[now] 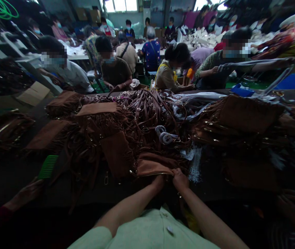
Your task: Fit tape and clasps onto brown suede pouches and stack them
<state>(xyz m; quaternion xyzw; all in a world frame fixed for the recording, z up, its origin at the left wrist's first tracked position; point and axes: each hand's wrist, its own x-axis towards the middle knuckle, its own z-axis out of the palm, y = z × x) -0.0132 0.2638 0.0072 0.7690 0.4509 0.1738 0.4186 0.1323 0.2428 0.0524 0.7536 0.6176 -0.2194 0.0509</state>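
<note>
A brown suede fringed bag (154,164) lies right in front of me, its zipped opening toward my body. My left hand (159,180) reaches in through that opening, so its fingers are hidden inside. At the opening's right end, my right hand (180,180) is closed on the bag's edge by the zipper. Another brown fringed bag (116,154) lies just to the left, with a metal clip (106,177) near its lower corner. Right of my right hand is a bunch of clear plastic strands (195,164).
Brown straps with metal buckles (150,107) heap behind the bag. Stacked fringed bags (251,114) stand at right, more bags (98,109) at left. A neighbour's hand (29,192) holds a green comb (48,166). Several people work across the table, near white straps (202,98).
</note>
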